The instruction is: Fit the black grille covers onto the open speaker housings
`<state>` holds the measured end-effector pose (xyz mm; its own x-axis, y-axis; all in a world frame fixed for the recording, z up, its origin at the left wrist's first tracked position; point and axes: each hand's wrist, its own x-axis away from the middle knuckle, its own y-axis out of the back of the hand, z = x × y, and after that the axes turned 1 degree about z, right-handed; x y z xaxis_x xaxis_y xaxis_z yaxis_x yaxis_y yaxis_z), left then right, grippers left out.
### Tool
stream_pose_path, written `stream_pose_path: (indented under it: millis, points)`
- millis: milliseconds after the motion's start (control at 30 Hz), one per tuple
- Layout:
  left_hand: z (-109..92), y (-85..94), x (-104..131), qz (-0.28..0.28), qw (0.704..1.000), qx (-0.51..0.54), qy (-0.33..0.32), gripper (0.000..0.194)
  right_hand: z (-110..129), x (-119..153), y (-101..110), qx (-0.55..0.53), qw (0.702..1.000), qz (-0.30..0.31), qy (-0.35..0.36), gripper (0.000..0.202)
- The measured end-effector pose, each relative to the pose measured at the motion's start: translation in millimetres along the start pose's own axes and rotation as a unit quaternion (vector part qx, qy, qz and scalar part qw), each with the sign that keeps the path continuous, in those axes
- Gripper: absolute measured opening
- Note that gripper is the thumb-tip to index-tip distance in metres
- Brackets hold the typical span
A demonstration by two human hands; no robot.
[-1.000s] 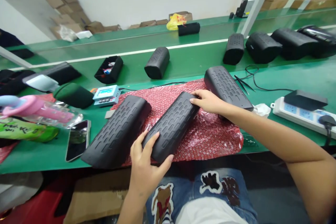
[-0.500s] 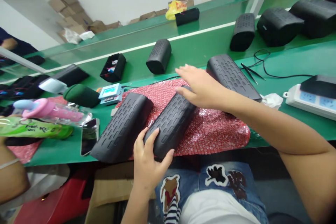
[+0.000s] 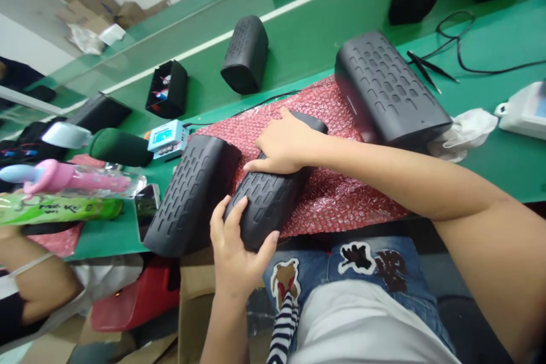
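A black speaker casing [image 3: 267,199] with a pattern of oblong dimples lies slanted on red bubble wrap [image 3: 354,199]. My left hand [image 3: 239,244] grips its near end, fingers on top and thumb at the right side. Across the upper part of the same casing lies my right hand [image 3: 285,145], its palm down and fingers reaching over the surface. A second dimpled casing [image 3: 191,193] rests just to the left. At the right, behind my right forearm, a third casing [image 3: 386,85] sits partly on the wrap.
Left of the casings are a light-blue device [image 3: 166,139], a phone [image 3: 147,210], a pink bottle [image 3: 81,179] and a co-worker's arm [image 3: 42,273]. Tweezers [image 3: 426,68], a cable and a white power strip [image 3: 526,111] lie right. More casings [image 3: 246,54] stand behind.
My right hand has come down from above the casing's far end onto its top. My left hand keeps its grip on the near end. The camera view has shifted.
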<state>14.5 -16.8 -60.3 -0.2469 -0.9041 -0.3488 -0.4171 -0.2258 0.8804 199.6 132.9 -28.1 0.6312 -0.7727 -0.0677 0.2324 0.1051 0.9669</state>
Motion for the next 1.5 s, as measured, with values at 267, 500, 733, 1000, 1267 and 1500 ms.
stream_pose_path:
  millis: [267,500,733,1000,1267,1500]
  points:
    - [-2.4,-0.9,0.3,-0.005,1.000,-0.008,0.011,0.066,4.4,-3.5,5.4,-0.013,1.000,-0.018,-0.003,0.059]
    - [-1.5,0.9,0.8,0.015,1.000,-0.009,0.003,0.070,4.7,-0.4,5.5,-0.012,1.000,0.023,-0.001,0.054]
    - [-0.1,1.8,0.0,0.020,1.000,-0.008,-0.015,0.072,18.3,22.3,47.9,0.011,0.968,-0.248,0.015,0.066]
    - [-2.4,18.0,-7.4,0.071,0.995,-0.062,-0.024,0.061,-8.3,17.7,-8.6,-0.042,0.992,-0.101,0.068,0.064]
    - [-24.7,28.2,-83.3,0.308,0.945,-0.086,0.068,0.112,-8.9,56.1,-8.7,-0.383,0.810,-0.442,-0.028,0.014]
    - [-9.0,23.0,-110.2,0.321,0.937,0.066,0.119,0.114,-4.9,99.9,-35.4,-0.673,0.646,-0.243,-0.266,0.021]
